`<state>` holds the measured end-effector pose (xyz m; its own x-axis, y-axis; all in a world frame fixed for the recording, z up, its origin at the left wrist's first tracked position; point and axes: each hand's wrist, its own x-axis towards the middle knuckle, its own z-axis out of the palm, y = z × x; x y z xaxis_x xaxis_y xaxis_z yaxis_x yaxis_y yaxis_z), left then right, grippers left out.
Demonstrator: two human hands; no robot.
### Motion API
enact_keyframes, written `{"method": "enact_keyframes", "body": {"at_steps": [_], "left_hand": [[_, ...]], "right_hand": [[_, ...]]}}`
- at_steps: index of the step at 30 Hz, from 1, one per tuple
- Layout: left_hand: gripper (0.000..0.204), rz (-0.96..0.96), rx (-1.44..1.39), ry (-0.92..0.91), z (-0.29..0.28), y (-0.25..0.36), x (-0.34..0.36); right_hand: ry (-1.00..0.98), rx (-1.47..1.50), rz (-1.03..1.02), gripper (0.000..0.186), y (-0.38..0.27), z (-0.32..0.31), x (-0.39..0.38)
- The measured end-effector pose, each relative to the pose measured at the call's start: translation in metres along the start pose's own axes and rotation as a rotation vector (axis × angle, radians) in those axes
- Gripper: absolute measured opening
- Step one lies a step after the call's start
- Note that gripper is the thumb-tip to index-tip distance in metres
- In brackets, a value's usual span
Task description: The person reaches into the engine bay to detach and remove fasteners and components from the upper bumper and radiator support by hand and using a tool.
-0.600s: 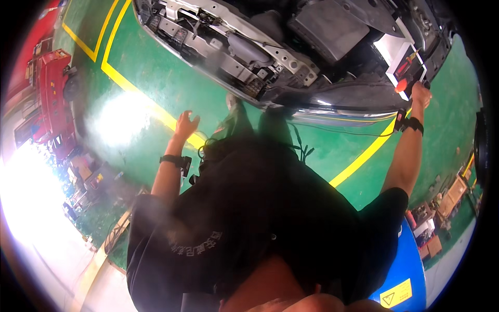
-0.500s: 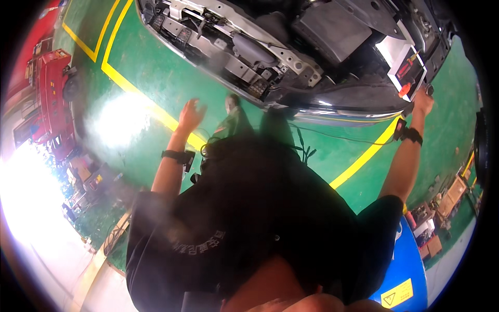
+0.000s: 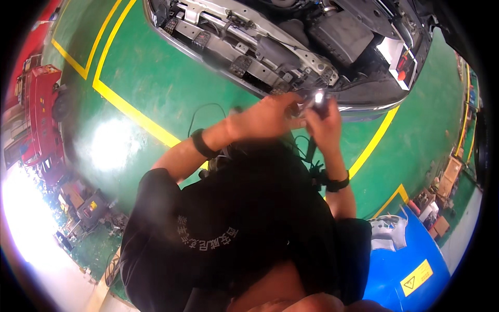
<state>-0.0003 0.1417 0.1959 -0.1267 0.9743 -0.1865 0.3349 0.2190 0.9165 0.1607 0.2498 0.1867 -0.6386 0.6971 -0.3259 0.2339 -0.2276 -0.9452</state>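
Observation:
My hands meet in front of the nose of a car [image 3: 208, 60] whose front structure is exposed. My right hand [image 3: 326, 127] is closed around a small dark, shiny object [image 3: 319, 99] with a bright white spot on it. Its kind cannot be made out. Coming from the left, my left hand [image 3: 260, 118] has its fingers and thumb curled against the near side of that object. What lies between these fingers is blurred and partly hidden.
A white open box [image 3: 410, 73] holding red-handled tools rests on the car's right side. At left stands a red wheeled cabinet [image 3: 44, 109]. A blue surface [image 3: 395, 281] bearing a yellow warning label is behind me at right. Yellow lines [image 3: 130, 115] mark the green floor.
My right hand has come from beside the white box to the middle, bringing the dark object. My left hand has moved right and forward to meet it, its fingers now curled.

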Motion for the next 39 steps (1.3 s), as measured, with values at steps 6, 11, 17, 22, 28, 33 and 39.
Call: {"method": "enact_keyframes", "body": {"at_steps": [6,11,17,22,28,33,39], "left_hand": [[0.048,-0.115,-0.427,-0.098,-0.024,-0.024,-0.074],[0.033,-0.107,-0.604,0.007,-0.054,-0.022,-0.126],[0.028,0.016,-0.956,0.169,-0.084,-0.03,-0.167],[0.017,0.053,-0.956,0.346,-0.072,-0.014,-0.177],[0.02,0.008,-1.105,0.41,-0.073,-0.018,-0.181],[0.024,-0.017,-1.195,0.391,-0.065,-0.017,-0.173],[0.02,-0.04,-1.211,0.422,-0.06,-0.012,-0.162]], "right_hand": [[-0.083,0.214,-0.006,0.034,-0.02,0.094,-0.054],[-0.229,0.176,-0.105,0.034,-0.024,0.13,-0.069],[-0.327,0.577,-0.105,0.034,-0.031,0.149,-0.074],[-0.339,0.324,-0.079,0.029,-0.046,0.162,-0.089],[-0.118,0.366,-0.111,0.028,-0.042,0.18,-0.09],[-0.022,0.306,-0.226,0.026,-0.038,0.181,-0.095],[0.09,0.276,-0.39,0.024,-0.033,0.187,-0.1]]}}
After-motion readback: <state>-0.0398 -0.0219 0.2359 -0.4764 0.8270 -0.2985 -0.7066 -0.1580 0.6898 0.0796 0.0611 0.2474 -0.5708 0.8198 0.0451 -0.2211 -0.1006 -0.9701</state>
